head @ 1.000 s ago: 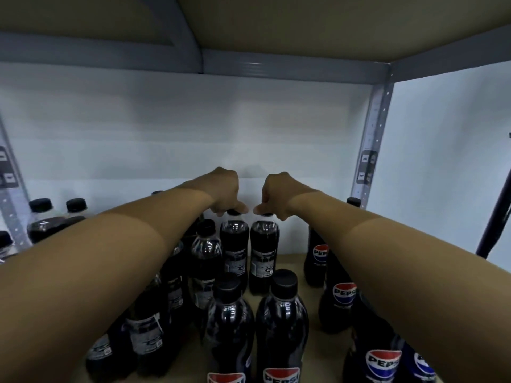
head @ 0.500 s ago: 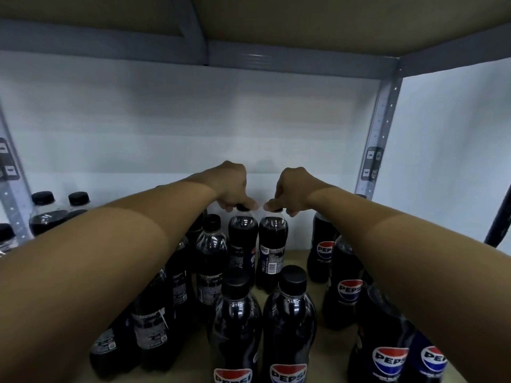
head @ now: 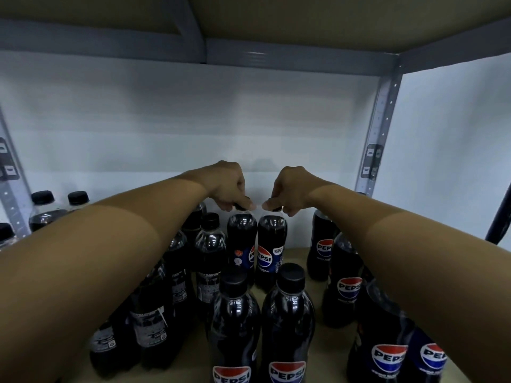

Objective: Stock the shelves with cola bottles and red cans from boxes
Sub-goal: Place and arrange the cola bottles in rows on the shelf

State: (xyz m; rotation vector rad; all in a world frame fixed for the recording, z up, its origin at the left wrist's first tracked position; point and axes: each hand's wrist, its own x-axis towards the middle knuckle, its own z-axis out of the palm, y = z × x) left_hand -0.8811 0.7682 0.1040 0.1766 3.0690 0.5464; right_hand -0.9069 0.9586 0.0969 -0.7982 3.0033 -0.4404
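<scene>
Both my arms reach deep into the shelf bay. My left hand (head: pixel 231 186) pinches the black cap of a dark cola bottle (head: pixel 241 244) at the back of the middle rows. Right beside it, my right hand (head: pixel 287 189) pinches the cap of a second cola bottle (head: pixel 272 244). The two bottles stand upright and touch side by side on the wooden shelf board (head: pixel 296 257), their Pepsi labels partly facing me. No red cans or boxes are in view.
Several more cola bottles stand in rows left, right and in front, two close to me (head: pixel 235 327). A grey upright post (head: pixel 378 128) marks the right rear corner. The upper shelf (head: pixel 276 20) hangs low overhead. Other bottles (head: pixel 44 208) sit in the bay to the left.
The labels of the two held bottles have turned, so the Pepsi logos now face me more. Both hands stay on the caps.
</scene>
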